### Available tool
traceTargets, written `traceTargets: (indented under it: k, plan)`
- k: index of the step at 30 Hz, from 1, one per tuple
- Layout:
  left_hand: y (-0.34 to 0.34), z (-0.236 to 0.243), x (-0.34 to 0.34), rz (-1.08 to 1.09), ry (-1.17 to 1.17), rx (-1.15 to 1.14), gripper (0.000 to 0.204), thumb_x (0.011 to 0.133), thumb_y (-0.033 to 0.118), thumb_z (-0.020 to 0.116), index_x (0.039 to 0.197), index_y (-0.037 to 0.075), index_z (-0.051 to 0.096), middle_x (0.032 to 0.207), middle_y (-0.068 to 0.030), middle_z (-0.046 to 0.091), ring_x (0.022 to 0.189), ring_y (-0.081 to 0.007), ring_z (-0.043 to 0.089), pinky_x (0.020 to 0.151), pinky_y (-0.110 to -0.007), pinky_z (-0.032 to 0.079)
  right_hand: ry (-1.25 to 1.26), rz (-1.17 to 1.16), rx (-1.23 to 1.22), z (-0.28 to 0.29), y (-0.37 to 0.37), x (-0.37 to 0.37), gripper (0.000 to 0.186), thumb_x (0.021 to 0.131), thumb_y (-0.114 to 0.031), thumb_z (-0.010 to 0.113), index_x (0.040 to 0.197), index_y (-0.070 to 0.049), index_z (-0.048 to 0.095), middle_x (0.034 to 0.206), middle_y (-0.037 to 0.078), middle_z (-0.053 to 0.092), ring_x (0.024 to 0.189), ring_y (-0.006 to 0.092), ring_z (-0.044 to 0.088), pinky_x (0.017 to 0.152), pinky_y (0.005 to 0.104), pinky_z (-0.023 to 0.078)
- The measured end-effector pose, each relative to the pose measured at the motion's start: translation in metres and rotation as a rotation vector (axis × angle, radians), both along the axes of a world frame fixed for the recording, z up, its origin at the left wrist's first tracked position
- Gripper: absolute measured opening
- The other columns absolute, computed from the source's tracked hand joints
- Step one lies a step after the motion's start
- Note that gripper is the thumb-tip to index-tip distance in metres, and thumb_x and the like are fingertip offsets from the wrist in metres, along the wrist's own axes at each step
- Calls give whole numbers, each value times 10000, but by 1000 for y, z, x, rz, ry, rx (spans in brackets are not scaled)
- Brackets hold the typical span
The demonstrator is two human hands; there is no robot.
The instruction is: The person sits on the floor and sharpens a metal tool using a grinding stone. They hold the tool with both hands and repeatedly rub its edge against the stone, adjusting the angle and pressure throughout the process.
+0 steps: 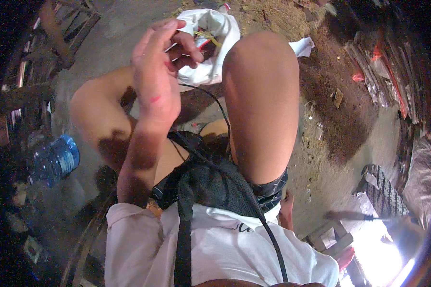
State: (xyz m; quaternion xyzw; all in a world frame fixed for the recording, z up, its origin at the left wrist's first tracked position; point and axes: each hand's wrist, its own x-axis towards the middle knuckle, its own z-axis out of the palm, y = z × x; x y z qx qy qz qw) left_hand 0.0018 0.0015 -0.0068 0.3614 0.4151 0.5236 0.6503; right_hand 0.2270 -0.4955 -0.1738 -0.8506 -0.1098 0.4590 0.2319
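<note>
My left hand (163, 64) is raised above my left knee, at the near left side of a white sack (232, 28) on the ground. Its fingers are bent and apart, and I see nothing held in them. The sack's mouth gapes, with its rim rolled outward. Thin yellow strips (208, 37) and something red show inside; the hand hides part of the opening. Beside my right thigh a narrow strip of skin (286, 210) shows, perhaps part of my right hand or arm. Its fingers cannot be made out.
A large blue water bottle (62, 158) lies at the left. Wooden frames (69, 33) stand at the far left. Stacked flat strips (378, 76) line the right side. A dark-handled tool (349, 216) is near a bright glare at the lower right. Loose crumbs litter the floor.
</note>
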Motion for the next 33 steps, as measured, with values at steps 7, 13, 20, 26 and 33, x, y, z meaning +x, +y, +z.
traceTargets:
  k: [7, 13, 20, 26, 33]
  plan:
    - [-10, -7, 8, -23, 24, 5, 242, 955, 267, 509, 1025, 45, 576, 759, -48, 565, 662, -165, 557, 638, -290, 444, -53, 14, -28, -35, -21, -7, 561, 852, -311, 688, 1284, 6, 520, 1090, 206, 663, 961, 247, 664, 799, 382, 511]
    - [-9, -4, 3, -6, 26, -50, 229, 944, 257, 558, 1042, 59, 614, 790, -32, 540, 745, -176, 516, 682, -307, 402, -138, 110, -68, -68, -15, -10, 570, 850, -282, 684, 1301, 9, 492, 1041, 193, 668, 909, 231, 668, 756, 379, 523]
    - [-5, 1, 1, 39, 80, -31, 251, 943, 268, 522, 1025, 34, 562, 751, -53, 562, 663, -168, 570, 615, -286, 442, -324, 331, -33, -140, 44, 35, 585, 848, -249, 680, 1322, 12, 459, 985, 178, 675, 849, 212, 674, 707, 376, 538]
    - [-2, 1, -4, 14, 45, -22, 258, 949, 260, 512, 1027, 20, 566, 757, -70, 583, 663, -165, 579, 612, -278, 452, -175, 84, 141, -104, 209, 67, 465, 828, -267, 699, 1139, 29, 522, 765, 127, 638, 576, 188, 618, 483, 342, 478]
    - [5, 4, -16, 10, 83, -31, 256, 943, 263, 512, 992, 21, 579, 689, -67, 592, 601, -146, 579, 587, -256, 447, -159, 254, 99, -129, 332, 133, 383, 833, -315, 711, 998, -24, 526, 636, 57, 591, 463, 171, 562, 441, 336, 477]
